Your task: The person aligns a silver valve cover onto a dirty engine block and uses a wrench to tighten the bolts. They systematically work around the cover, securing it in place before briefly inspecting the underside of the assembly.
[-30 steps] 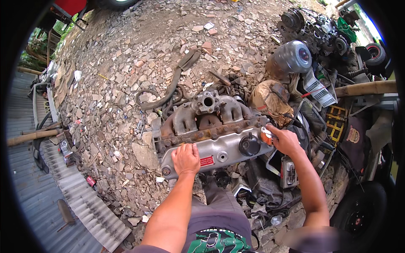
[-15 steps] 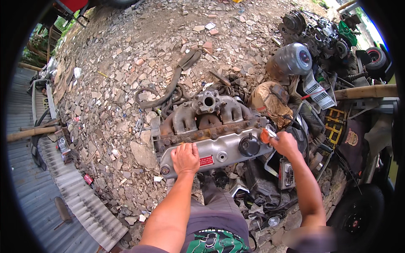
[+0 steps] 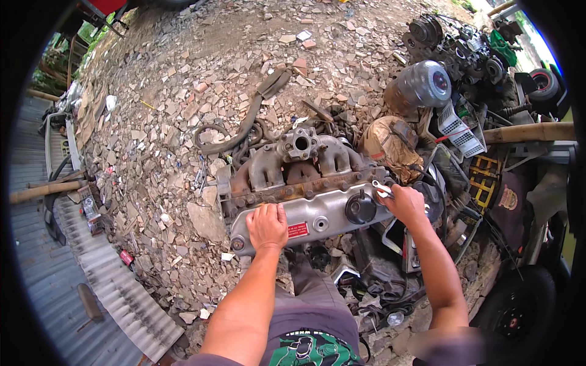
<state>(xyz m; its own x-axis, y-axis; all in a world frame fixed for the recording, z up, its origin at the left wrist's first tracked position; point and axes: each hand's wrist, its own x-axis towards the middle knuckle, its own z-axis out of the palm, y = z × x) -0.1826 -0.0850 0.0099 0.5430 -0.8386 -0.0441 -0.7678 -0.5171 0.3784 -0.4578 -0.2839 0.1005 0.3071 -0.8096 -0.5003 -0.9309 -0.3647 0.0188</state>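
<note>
A silver-grey valve cover (image 3: 334, 209) lies along the near side of an engine's cylinder head, with a black round filler cap (image 3: 361, 209) and a red label (image 3: 298, 230) on it. Behind it runs a rusty manifold (image 3: 266, 169) with a flanged opening. My left hand (image 3: 267, 229) lies flat on the cover's left part, fingers over its far edge. At the cover's right end, my right hand (image 3: 407, 202) is closed round a wrench (image 3: 381, 188). The wrench's ring end shows past my fingers, over the cover's far right corner; whether it touches a bolt I cannot tell.
Broken stone and tile cover the ground. A hose (image 3: 249, 119) lies beyond the engine. At right are a large clear plastic jug (image 3: 421, 86), a white plastic basket (image 3: 462, 131), engine parts (image 3: 473, 49) and a tire (image 3: 519, 311). Corrugated sheets (image 3: 116, 274) lie at left.
My right hand has turned slightly, and the wrench's ring end shows more plainly. An orange patch seen beside that hand is out of sight. My left hand has stayed in place.
</note>
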